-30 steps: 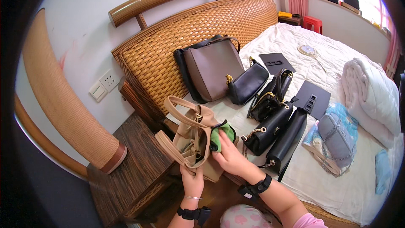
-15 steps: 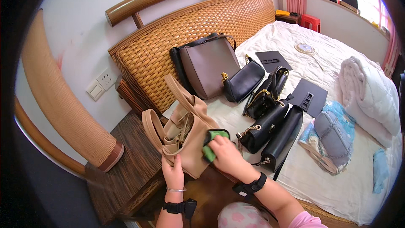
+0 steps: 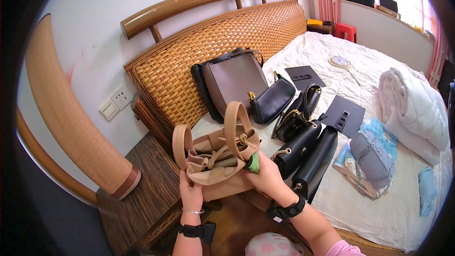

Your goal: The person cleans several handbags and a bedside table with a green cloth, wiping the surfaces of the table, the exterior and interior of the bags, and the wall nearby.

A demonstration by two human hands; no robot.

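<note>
A tan handbag point(image 3: 225, 189) with two looped handles is held up in front of me, its open top tilted toward me so that the tied cord inside shows. My left hand point(image 3: 191, 193) grips its near left side, thumb at the rim. Bunched in my right hand point(image 3: 268, 178) is a green cloth point(image 3: 254, 163) with a dark edge, pressed against the bag's right side. Part of the cloth is hidden by my fingers. Just right of that hand lies a black chain-strap bag point(image 3: 297, 148).
A dark wooden nightstand point(image 3: 142, 192) is at left. On the bed stand a taupe tote point(image 3: 234, 83), several black bags, two dark flat boards point(image 3: 345, 114), a grey-blue bag point(image 3: 372, 154) and a folded white quilt point(image 3: 412, 106). A woven headboard point(image 3: 213, 42) rises behind.
The handbag has turned more upright, its opening now facing me and its handles raised. My right hand with the cloth has shifted slightly right, from the bag's front face to its right side.
</note>
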